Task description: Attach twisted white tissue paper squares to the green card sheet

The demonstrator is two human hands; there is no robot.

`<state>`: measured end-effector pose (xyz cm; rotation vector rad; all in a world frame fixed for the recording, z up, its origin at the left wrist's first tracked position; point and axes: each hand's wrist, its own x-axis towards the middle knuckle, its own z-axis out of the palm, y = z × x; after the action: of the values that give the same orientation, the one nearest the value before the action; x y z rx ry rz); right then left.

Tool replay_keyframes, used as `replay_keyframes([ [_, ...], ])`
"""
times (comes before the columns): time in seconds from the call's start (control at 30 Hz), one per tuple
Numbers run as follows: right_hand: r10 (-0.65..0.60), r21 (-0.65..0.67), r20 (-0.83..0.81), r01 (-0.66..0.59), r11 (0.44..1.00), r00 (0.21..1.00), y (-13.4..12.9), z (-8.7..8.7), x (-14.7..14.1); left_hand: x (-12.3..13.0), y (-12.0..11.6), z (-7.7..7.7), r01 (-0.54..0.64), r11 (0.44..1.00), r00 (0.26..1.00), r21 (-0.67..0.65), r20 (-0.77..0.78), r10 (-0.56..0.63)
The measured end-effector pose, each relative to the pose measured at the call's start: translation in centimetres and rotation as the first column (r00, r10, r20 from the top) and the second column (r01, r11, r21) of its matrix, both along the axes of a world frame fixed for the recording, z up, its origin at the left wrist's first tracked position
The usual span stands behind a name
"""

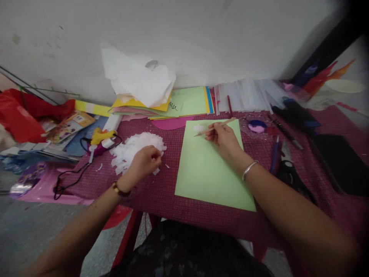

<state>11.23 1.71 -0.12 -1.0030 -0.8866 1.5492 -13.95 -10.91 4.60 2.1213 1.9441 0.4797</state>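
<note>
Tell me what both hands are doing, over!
Left hand curled, at white scraps. Right hand holding pointed stick over green sheet. Scissors right of sheet.

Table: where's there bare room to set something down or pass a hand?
Bare cloth between the white scraps and green sheet: narrow, with stray bits, opening toward the front edge. The sheet's lower half is bare too. Crowded: right, pen and scissors; back, paper stack and clear sleeves; far left, books.
</note>
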Motion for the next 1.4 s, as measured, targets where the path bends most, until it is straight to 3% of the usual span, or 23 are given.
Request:
replay_keyframes([
  [0.03, 0.009, 0.002, -0.011, -0.009, 1.000, 1.000, 0.0, 0.0, 0.0, -0.1, 0.3, 0.6, -0.083, 0.996, 0.982, -0.023, 0.167, 0.086],
  [0.1, 0.020, 0.009, -0.033, -0.020, 1.000, 0.999, 0.1, 0.0, 0.1, 0.2, 1.0, 1.8, -0.176, 0.978, 0.858, -0.113, 0.470, 0.209],
  [0.17, 0.007, 0.031, -0.036, -0.005, 1.000, 0.999, 0.3, 0.0, 0.2, 1.2, 2.0, 2.7, -0.160, 0.965, 0.695, -0.209, 0.670, 0.260],
  [0.23, -0.026, 0.074, -0.016, 0.028, 0.997, 1.000, 0.8, -0.1, 0.5, 2.6, 3.5, 3.0, -0.109, 0.956, 0.562, -0.274, 0.776, 0.286],
  [0.33, -0.072, 0.140, 0.020, 0.069, 0.988, 0.997, 1.6, -0.3, 1.1, 5.1, 6.5, 2.4, -0.032, 0.951, 0.430, -0.309, 0.854, 0.292],
  [0.5, -0.088, 0.162, 0.144, 0.064, 0.985, 0.986, 1.6, -0.6, 1.3, 7.7, 11.0, -0.1, 0.008, 0.957, 0.192, -0.291, 0.940, 0.284],
  [0.6, -0.049, 0.164, 0.224, 0.011, 0.986, 0.973, 1.2, -0.7, 0.9, 7.4, 11.9, -1.7, 0.009, 0.952, 0.071, -0.305, 0.950, 0.303],
  [0.8, -0.015, 0.137, 0.281, -0.024, 0.990, 0.960, 1.4, -1.2, 0.2, 5.5, 12.2, -3.9, -0.084, 0.950, -0.071, -0.300, 0.953, 0.295],
  [1.0, -0.032, 0.142, 0.310, -0.014, 0.990, 0.950, 1.5, -1.5, 0.0, 5.4, 12.6, -4.8, -0.077, 0.952, -0.158, -0.297, 0.946, 0.283],
  [1.1, -0.042, 0.140, 0.303, -0.001, 0.990, 0.952, 1.5, -1.3, -0.1, 5.7, 12.6, -4.7, -0.081, 0.947, -0.159, -0.311, 0.942, 0.295],
  [1.23, -0.052, 0.140, 0.288, 0.011, 0.990, 0.956, 1.5, -1.3, -0.1, 6.0, 12.4, -4.4, -0.075, 0.954, -0.021, -0.291, 0.957, 0.291],
  [1.4, -0.063, 0.143, 0.283, 0.022, 0.990, 0.957, 1.7, -1.5, 0.0, 6.2, 12.1, -4.3, 0.013, 0.975, 0.182, -0.220, 0.960, 0.214],
])
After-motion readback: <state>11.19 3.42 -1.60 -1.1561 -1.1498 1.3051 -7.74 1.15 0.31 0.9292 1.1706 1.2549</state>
